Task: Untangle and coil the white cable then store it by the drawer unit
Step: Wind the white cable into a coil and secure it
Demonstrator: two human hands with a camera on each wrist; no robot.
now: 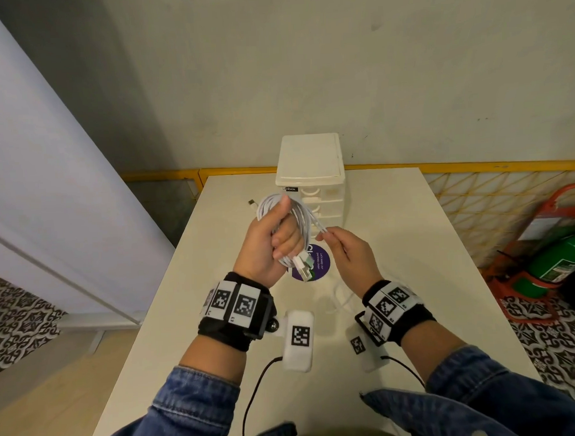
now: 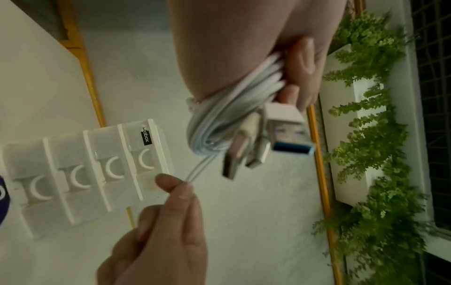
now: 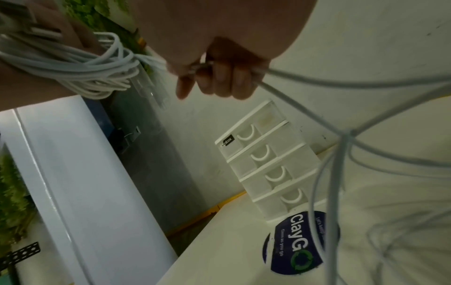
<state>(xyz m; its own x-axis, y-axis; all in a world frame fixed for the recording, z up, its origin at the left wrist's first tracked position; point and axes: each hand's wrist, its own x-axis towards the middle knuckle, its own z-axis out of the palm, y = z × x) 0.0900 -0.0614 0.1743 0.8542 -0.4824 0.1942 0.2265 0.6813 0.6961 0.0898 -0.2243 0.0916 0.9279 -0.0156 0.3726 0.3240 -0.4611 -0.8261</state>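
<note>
Fingers [image 1: 285, 240] of the left hand [image 1: 267, 248] curl tight round a thick bundle of the white cable [image 1: 299, 217], held above the table [image 1: 411, 246]; the right hand [image 1: 356, 254] pinches a loose strand just beside it. Behind them stands the drawer unit [image 1: 310, 171], boxy translucent plastic with curved pulls, and a round dark sticker [image 1: 320, 265] lies under the hands. The cable is smooth and glossy, and blocky USB plugs [image 2: 288, 131] dangle from the coil. More slack trails tangled toward the tabletop. A green extinguisher [image 1: 561, 257] sits off right.
</note>
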